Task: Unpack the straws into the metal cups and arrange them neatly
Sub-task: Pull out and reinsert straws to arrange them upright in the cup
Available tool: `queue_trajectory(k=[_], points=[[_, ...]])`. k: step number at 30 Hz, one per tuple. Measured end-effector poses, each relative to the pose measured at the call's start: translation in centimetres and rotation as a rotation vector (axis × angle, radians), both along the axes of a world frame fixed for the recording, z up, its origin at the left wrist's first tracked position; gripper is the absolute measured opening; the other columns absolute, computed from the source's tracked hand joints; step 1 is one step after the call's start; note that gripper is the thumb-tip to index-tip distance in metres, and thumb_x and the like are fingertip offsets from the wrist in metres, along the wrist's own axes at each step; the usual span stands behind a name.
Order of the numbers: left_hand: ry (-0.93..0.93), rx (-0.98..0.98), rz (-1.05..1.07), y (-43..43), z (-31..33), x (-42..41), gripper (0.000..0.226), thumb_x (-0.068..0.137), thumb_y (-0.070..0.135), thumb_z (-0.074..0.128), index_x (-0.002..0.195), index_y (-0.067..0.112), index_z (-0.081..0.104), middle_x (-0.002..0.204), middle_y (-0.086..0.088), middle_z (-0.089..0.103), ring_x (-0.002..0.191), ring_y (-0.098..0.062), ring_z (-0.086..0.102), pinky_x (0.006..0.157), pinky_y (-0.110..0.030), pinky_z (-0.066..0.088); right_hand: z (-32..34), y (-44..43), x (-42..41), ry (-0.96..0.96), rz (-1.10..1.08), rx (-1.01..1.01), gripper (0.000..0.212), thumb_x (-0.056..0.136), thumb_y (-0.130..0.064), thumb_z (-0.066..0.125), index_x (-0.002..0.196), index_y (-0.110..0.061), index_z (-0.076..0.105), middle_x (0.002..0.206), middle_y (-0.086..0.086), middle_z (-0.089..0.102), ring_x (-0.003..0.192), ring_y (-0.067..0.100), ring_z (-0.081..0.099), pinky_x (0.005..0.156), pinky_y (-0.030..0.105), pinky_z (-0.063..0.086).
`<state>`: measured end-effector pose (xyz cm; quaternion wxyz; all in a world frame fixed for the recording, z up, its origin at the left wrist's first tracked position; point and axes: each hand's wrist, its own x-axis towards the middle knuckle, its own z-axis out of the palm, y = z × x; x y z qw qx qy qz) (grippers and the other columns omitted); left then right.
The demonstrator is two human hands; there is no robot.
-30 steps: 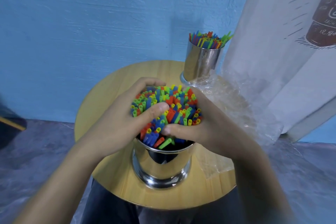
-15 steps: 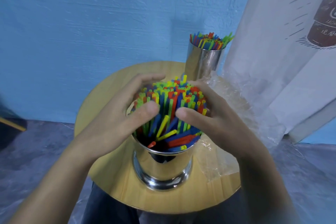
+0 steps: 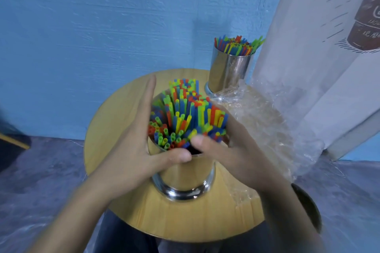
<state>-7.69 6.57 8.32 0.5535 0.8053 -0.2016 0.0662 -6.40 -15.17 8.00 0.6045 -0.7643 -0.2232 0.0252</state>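
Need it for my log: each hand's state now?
Left hand: open, flat against the multicoloured plastic straws.
Right hand: against them, fingers hidden; cannot tell.
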Motion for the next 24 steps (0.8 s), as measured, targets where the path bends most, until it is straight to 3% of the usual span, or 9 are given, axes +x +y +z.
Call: queue_trajectory(k=[3,6,9,11,13,16,18,20,24], points=[[-0.038,-0.029,0.073,-0.1,-0.7,1.8,0.130,0.059,0.083,0.076,0.155,0.057,-0.007,0.163,0.030,0.021,0.149,0.005,0.029,0.123,-0.038,0.033,-0.6,1.5,1.6,0.022,-0.120,0.117,0.073,0.086,-0.054,0.071,0.150,-0.039,0.038,0.131,-0.018,0.067,0.124,0.008,0.064,0.107,0.044,0.050],[-0.011,-0.131,0.173,-0.1,-2.0,3.3,0.133,0.059,0.080,0.079,0.159,0.051,-0.004,0.164,0.021,0.029,0.145,0.002,0.038,0.122,-0.043,0.035,-1.1,2.3,3.0,-0.005,-0.140,0.078,0.071,0.091,-0.058,0.068,0.151,-0.033,0.040,0.133,-0.016,0.066,0.125,0.007,0.062,0.108,0.043,0.048],[-0.009,-0.141,0.261,0.0,-3.2,3.9,0.118,0.067,0.072,0.078,0.161,0.043,0.012,0.152,0.025,0.047,0.137,0.001,0.049,0.119,-0.040,0.040,-2.0,2.2,3.7,0.016,-0.156,-0.093,0.081,0.084,-0.041,0.083,0.145,-0.051,0.031,0.123,-0.043,0.059,0.117,-0.021,0.054,0.104,0.019,0.046],[-0.042,-0.104,0.307,0.0,-3.6,4.1,0.104,0.072,0.063,0.076,0.160,0.038,0.026,0.145,0.021,0.055,0.131,-0.002,0.055,0.114,-0.042,0.045,-2.8,2.3,3.7,0.038,-0.196,-0.249,0.090,0.077,-0.041,0.088,0.144,-0.055,0.029,0.108,-0.056,0.054,0.102,-0.034,0.048,0.089,0.000,0.041],[-0.055,-0.076,0.336,0.0,-3.7,4.4,0.098,0.075,0.062,0.073,0.158,0.036,0.030,0.141,0.019,0.058,0.126,-0.002,0.058,0.111,-0.042,0.048,-3.2,2.5,3.9,0.003,-0.254,-0.335,0.085,0.077,-0.051,0.085,0.142,-0.055,0.031,0.110,-0.047,0.059,0.101,-0.026,0.053,0.082,0.003,0.039],[-0.057,-0.002,0.383,0.4,-3.9,5.3,0.092,0.076,0.068,0.067,0.155,0.034,0.035,0.134,0.017,0.062,0.123,-0.003,0.059,0.106,-0.040,0.052,-3.1,3.1,5.1,-0.052,-0.303,-0.422,0.079,0.078,-0.066,0.076,0.141,-0.050,0.032,0.130,-0.023,0.063,0.118,0.004,0.060,0.089,0.027,0.044],[-0.060,0.051,0.435,0.6,-4.1,6.1,0.083,0.077,0.069,0.065,0.149,0.036,0.042,0.127,0.017,0.065,0.120,-0.002,0.059,0.100,-0.042,0.056,-2.9,3.3,6.4,-0.074,-0.319,-0.505,0.080,0.077,-0.073,0.071,0.141,-0.045,0.034,0.130,-0.016,0.066,0.119,0.016,0.063,0.093,0.036,0.049],[-0.071,0.078,0.468,0.8,-4.5,7.1,0.075,0.080,0.063,0.069,0.146,0.039,0.042,0.128,0.018,0.062,0.118,0.001,0.057,0.096,-0.040,0.057,-2.7,3.6,8.0,-0.089,-0.342,-0.579,0.082,0.077,-0.075,0.069,0.143,-0.039,0.036,0.124,-0.010,0.070,0.112,0.021,0.066,0.092,0.037,0.052],[-0.044,0.091,0.465,1.4,-6.5,9.9,0.085,0.084,0.053,0.076,0.154,0.037,0.031,0.142,0.012,0.054,0.127,-0.007,0.055,0.101,-0.040,0.053,-2.9,4.4,11.4,-0.096,-0.371,-0.670,0.081,0.078,-0.068,0.074,0.141,-0.027,0.044,0.109,-0.005,0.070,0.106,0.023,0.066,0.079,0.033,0.047]])
